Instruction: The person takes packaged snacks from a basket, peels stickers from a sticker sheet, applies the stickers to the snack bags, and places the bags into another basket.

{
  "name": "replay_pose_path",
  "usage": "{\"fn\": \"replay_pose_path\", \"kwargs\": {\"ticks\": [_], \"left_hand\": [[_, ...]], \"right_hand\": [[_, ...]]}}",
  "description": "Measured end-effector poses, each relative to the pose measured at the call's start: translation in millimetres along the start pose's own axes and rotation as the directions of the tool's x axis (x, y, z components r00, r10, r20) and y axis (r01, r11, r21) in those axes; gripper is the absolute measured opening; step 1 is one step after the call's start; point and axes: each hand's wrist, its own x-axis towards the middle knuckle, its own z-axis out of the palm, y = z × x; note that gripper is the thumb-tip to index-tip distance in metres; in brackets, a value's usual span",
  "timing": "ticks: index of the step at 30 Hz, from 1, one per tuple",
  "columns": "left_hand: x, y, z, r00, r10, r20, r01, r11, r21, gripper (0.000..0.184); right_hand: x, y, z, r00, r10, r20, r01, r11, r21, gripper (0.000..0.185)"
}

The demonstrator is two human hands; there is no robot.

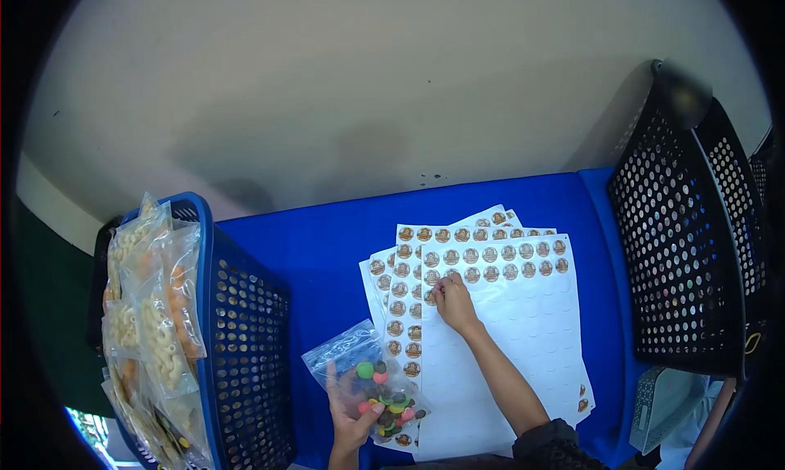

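Observation:
My left hand holds a clear zip bag of colourful candies, thumb across its front and fingers behind it. The candies are green, red, yellow and black and lie mostly in the bag's lower part. On the top sheet of round brown stickers, my right hand pinches at a sticker near the left edge; the fingertips partly hide it. Two rows of stickers and a few at the left remain on this sheet, and the rest of it is bare white backing. More sticker sheets lie fanned out underneath.
On the left, a blue basket is piled with clear bags of snacks. Tall black perforated baskets stand on the right, above a grey tray. A blue cloth covers the table against the wall. Part of another person's arm shows at lower right.

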Motion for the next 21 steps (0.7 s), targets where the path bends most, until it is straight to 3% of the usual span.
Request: {"fn": "replay_pose_path", "kwargs": {"ticks": [2,6,8,14,16,21], "left_hand": [[-4,3,2,1.000,0.024,0.015,-0.024,1.000,0.005,0.088],[-13,11,5,0.997,0.051,0.049,-0.052,0.999,0.005,0.086],[-19,13,6,0.995,0.064,0.071,-0.065,0.998,0.006,0.086],[-42,33,25,0.990,0.053,0.134,-0.048,0.998,-0.045,0.083],[-50,40,31,0.954,0.109,0.278,-0.102,0.994,-0.038,0.084],[-79,67,42,0.929,0.069,0.364,-0.075,0.997,0.003,0.095]], "right_hand": [[0,3,-6,0.998,-0.052,0.037,0.045,0.984,0.175,0.007],[-11,-10,-33,0.982,-0.177,0.067,0.163,0.972,0.171,0.008],[-22,-35,-59,0.976,0.041,0.215,-0.118,0.927,0.357,0.010],[-66,-109,-126,0.978,-0.135,0.157,0.029,0.839,0.544,0.012],[-89,-139,-147,0.978,-0.207,0.023,0.141,0.740,0.658,0.014],[-154,-194,-193,0.942,-0.334,0.036,0.233,0.726,0.647,0.029]]}}
